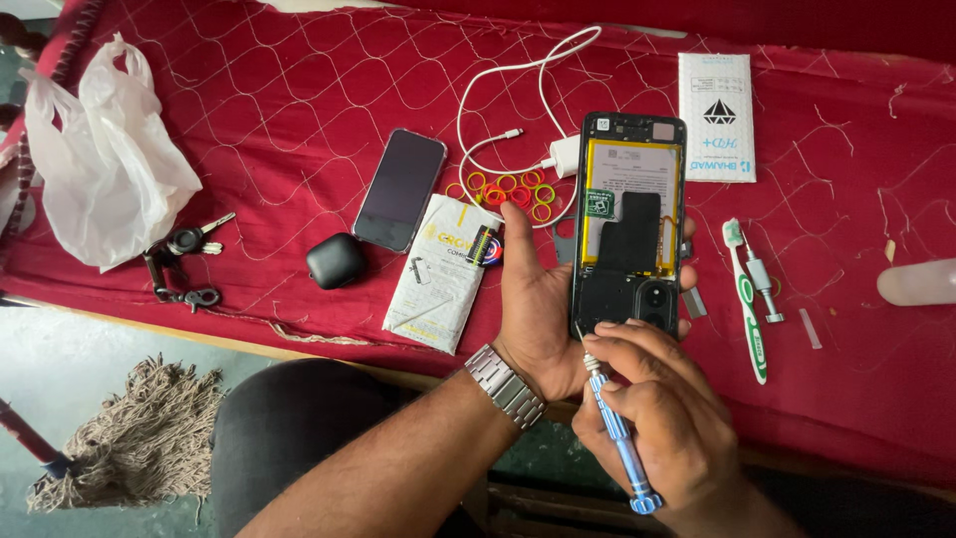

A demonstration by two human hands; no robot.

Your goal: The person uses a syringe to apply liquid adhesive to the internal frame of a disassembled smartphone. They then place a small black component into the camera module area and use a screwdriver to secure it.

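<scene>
Blue precision screwdriver [617, 433] sat gripped in the right hand [662, 399], tip on the backless smartphone [629, 224], yellow battery exposed, clasped in the left hand [533, 299].

A: Access status around the opened phone [629, 224]?
B: I read left blocked by packet [438, 274] and rubber rings [513, 189]; right by toothbrush [745, 299]. Red cloth [299, 110] far-left corner is open.
</scene>
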